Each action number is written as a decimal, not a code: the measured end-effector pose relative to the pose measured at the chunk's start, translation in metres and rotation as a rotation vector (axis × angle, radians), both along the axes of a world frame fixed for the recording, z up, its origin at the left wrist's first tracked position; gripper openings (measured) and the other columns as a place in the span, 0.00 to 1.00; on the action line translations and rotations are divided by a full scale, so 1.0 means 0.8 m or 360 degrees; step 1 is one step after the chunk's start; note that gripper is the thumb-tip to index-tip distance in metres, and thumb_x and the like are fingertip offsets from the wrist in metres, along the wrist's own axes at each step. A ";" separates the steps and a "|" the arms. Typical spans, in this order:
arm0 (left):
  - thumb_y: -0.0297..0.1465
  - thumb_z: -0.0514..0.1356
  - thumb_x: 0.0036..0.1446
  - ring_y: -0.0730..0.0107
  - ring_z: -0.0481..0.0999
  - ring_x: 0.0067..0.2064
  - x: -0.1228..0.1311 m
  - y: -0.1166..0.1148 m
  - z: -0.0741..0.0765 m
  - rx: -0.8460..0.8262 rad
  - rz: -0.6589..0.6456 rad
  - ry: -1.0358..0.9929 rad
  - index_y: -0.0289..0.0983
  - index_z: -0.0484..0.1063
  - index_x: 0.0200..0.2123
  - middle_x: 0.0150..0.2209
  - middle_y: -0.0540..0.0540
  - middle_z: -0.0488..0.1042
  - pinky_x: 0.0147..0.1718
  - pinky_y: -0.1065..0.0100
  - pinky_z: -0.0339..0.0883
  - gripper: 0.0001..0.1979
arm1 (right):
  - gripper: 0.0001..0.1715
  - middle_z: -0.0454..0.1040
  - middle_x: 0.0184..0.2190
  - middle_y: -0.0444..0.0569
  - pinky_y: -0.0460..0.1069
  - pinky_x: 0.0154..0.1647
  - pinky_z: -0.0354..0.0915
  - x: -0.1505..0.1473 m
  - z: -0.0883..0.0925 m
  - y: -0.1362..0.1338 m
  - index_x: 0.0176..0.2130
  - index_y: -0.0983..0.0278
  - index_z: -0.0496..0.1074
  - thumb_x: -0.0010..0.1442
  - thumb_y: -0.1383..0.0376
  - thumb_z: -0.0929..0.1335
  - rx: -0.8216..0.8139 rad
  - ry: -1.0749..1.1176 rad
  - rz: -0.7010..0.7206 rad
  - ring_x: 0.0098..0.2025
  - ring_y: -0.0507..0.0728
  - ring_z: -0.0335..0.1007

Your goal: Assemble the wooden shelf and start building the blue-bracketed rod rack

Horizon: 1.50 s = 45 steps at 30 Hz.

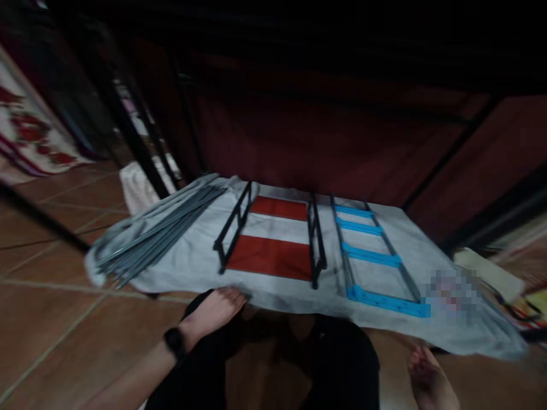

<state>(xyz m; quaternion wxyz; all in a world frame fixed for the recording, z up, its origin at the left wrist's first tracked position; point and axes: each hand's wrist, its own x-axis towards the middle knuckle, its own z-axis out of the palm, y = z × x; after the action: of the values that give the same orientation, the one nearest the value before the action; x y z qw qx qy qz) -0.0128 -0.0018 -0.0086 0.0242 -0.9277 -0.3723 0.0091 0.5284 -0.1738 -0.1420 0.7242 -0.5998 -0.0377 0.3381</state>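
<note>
No part seems handled: the left hand (221, 308) is rested on a knee (195, 300), the right hand (426, 369) held near the pale cloth (183, 262), their finger closure unclear. A forward reach would be needed for the grey rods (166, 232), red-panelled frame (271, 255) and blue-runged frame (371, 254), laid out on the cloth beside tiled floor (55, 319).

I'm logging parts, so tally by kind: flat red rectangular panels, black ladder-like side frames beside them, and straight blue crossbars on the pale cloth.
Flat red rectangular panels: 2
Black ladder-like side frames: 2
Straight blue crossbars: 4
Total: 8
</note>
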 end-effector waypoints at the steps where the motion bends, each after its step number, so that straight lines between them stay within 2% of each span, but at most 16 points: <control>1: 0.24 0.50 0.62 0.64 0.74 0.40 -0.005 0.001 -0.005 0.0008 -0.0051 0.0039 0.36 0.74 0.39 0.37 0.44 0.76 0.41 0.64 0.64 0.12 | 0.22 0.73 0.32 0.42 0.44 0.25 0.69 -0.025 -0.005 -0.006 0.38 0.60 0.70 0.37 0.69 0.69 -0.0069 0.0051 0.0076 0.27 0.50 0.71; 4: 0.23 0.51 0.61 0.64 0.72 0.38 -0.013 0.003 -0.014 0.0095 -0.0077 0.0054 0.34 0.72 0.36 0.34 0.44 0.75 0.39 0.64 0.62 0.10 | 0.21 0.75 0.33 0.45 0.48 0.29 0.70 -0.104 0.003 -0.010 0.38 0.62 0.71 0.40 0.64 0.69 -0.0267 -0.0150 0.0320 0.31 0.55 0.73; 6: 0.23 0.52 0.61 0.65 0.72 0.37 -0.014 0.000 -0.019 0.0162 -0.0102 0.0048 0.34 0.72 0.35 0.34 0.44 0.75 0.39 0.63 0.61 0.09 | 0.21 0.76 0.37 0.48 0.52 0.38 0.69 -0.147 0.017 -0.005 0.40 0.63 0.73 0.45 0.60 0.68 -0.0428 -0.0567 0.0376 0.38 0.60 0.73; 8: 0.22 0.52 0.60 0.65 0.71 0.37 -0.015 -0.004 -0.024 0.0201 -0.0141 0.0050 0.34 0.71 0.35 0.34 0.44 0.75 0.38 0.63 0.61 0.08 | 0.23 0.75 0.41 0.51 0.56 0.48 0.65 -0.172 0.027 0.002 0.43 0.64 0.74 0.49 0.57 0.65 -0.0577 -0.0989 0.0391 0.45 0.63 0.70; 11: 0.22 0.52 0.60 0.65 0.71 0.36 -0.019 -0.005 -0.032 0.0206 -0.0188 0.0047 0.34 0.71 0.34 0.33 0.44 0.75 0.37 0.63 0.61 0.08 | 0.26 0.73 0.47 0.53 0.60 0.56 0.58 -0.184 0.029 0.010 0.47 0.65 0.73 0.52 0.56 0.62 -0.0624 -0.1319 0.0494 0.51 0.65 0.66; 17: 0.23 0.53 0.60 0.65 0.72 0.36 -0.024 0.005 -0.040 0.0155 -0.0225 -0.0009 0.33 0.72 0.33 0.33 0.42 0.75 0.38 0.63 0.61 0.08 | 0.30 0.69 0.52 0.56 0.59 0.59 0.55 -0.191 0.024 0.010 0.52 0.66 0.69 0.56 0.54 0.61 -0.0505 -0.1454 0.0676 0.54 0.65 0.64; 20: 0.23 0.53 0.60 0.65 0.72 0.37 -0.023 0.009 -0.036 0.0135 -0.0257 0.0019 0.33 0.72 0.33 0.34 0.41 0.75 0.37 0.63 0.62 0.08 | 0.30 0.70 0.50 0.56 0.60 0.57 0.57 -0.204 0.033 0.010 0.53 0.67 0.69 0.57 0.55 0.60 -0.0522 -0.1515 0.0701 0.53 0.66 0.65; 24: 0.25 0.53 0.60 0.65 0.73 0.37 -0.025 0.010 -0.027 0.0089 -0.0277 -0.0003 0.33 0.72 0.33 0.34 0.41 0.75 0.38 0.64 0.63 0.08 | 0.27 0.70 0.49 0.56 0.60 0.57 0.57 -0.223 0.054 0.007 0.51 0.66 0.71 0.58 0.57 0.60 -0.0480 -0.1724 0.0605 0.51 0.65 0.66; 28: 0.28 0.52 0.62 0.66 0.74 0.36 -0.024 0.008 -0.021 -0.0018 -0.0251 -0.0282 0.34 0.73 0.34 0.32 0.44 0.75 0.38 0.66 0.65 0.10 | 0.22 0.71 0.48 0.54 0.59 0.57 0.58 -0.241 0.067 0.009 0.48 0.64 0.72 0.60 0.59 0.60 -0.0279 -0.1878 0.0740 0.52 0.63 0.66; 30: 0.30 0.52 0.62 0.67 0.75 0.36 -0.021 0.012 -0.016 -0.0116 -0.0134 -0.0648 0.36 0.74 0.37 0.33 0.45 0.76 0.38 0.67 0.66 0.11 | 0.20 0.72 0.48 0.53 0.59 0.56 0.60 -0.251 0.069 0.013 0.47 0.62 0.72 0.61 0.60 0.59 -0.0251 -0.1915 0.0813 0.52 0.62 0.67; 31: 0.31 0.52 0.63 0.67 0.76 0.36 -0.019 0.016 -0.011 -0.0157 0.0005 -0.0931 0.37 0.75 0.39 0.33 0.45 0.77 0.38 0.68 0.67 0.11 | 0.19 0.72 0.47 0.53 0.59 0.55 0.61 -0.257 0.071 0.017 0.46 0.61 0.73 0.61 0.60 0.59 -0.0257 -0.1936 0.0829 0.51 0.62 0.67; 35: 0.36 0.55 0.61 0.71 0.75 0.32 -0.018 0.051 0.022 -0.0165 0.0778 -0.2283 0.37 0.74 0.41 0.32 0.47 0.76 0.32 0.70 0.68 0.12 | 0.18 0.74 0.45 0.52 0.55 0.49 0.67 -0.280 0.084 0.036 0.45 0.60 0.74 0.62 0.61 0.59 -0.0231 -0.1940 0.0842 0.46 0.59 0.71; 37: 0.37 0.57 0.58 0.72 0.73 0.31 -0.028 0.075 0.039 -0.0035 0.0997 -0.2742 0.36 0.74 0.40 0.32 0.48 0.75 0.31 0.71 0.67 0.12 | 0.18 0.74 0.42 0.51 0.51 0.44 0.69 -0.291 0.091 0.046 0.45 0.60 0.74 0.63 0.61 0.59 -0.0175 -0.1881 0.0882 0.42 0.57 0.73; 40: 0.38 0.60 0.53 0.73 0.73 0.33 -0.051 0.111 0.044 0.0059 0.1189 -0.3080 0.37 0.74 0.38 0.33 0.48 0.74 0.31 0.73 0.66 0.13 | 0.18 0.75 0.41 0.50 0.48 0.41 0.70 -0.306 0.095 0.065 0.45 0.59 0.75 0.63 0.61 0.60 -0.0084 -0.1801 0.0971 0.40 0.55 0.73; 42: 0.37 0.62 0.49 0.72 0.74 0.34 -0.064 0.132 0.032 -0.0135 0.1317 -0.3097 0.37 0.74 0.37 0.34 0.48 0.74 0.31 0.73 0.65 0.13 | 0.17 0.75 0.42 0.50 0.47 0.42 0.70 -0.315 0.093 0.082 0.45 0.60 0.75 0.63 0.61 0.61 -0.0030 -0.1765 0.1014 0.40 0.55 0.74; 45: 0.37 0.63 0.44 0.70 0.74 0.35 -0.073 0.159 0.005 -0.0529 0.1482 -0.2990 0.35 0.74 0.36 0.35 0.46 0.74 0.31 0.72 0.66 0.15 | 0.17 0.75 0.42 0.52 0.49 0.44 0.70 -0.330 0.094 0.117 0.44 0.61 0.76 0.63 0.61 0.61 0.0047 -0.1708 0.1057 0.43 0.57 0.73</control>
<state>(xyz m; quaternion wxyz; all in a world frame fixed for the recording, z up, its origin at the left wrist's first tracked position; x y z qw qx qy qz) -0.0710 0.1251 -0.0048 -0.4061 -0.3201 -0.5544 -0.6522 0.2644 -0.0805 -0.0669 0.4690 -0.6321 -0.5847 0.1965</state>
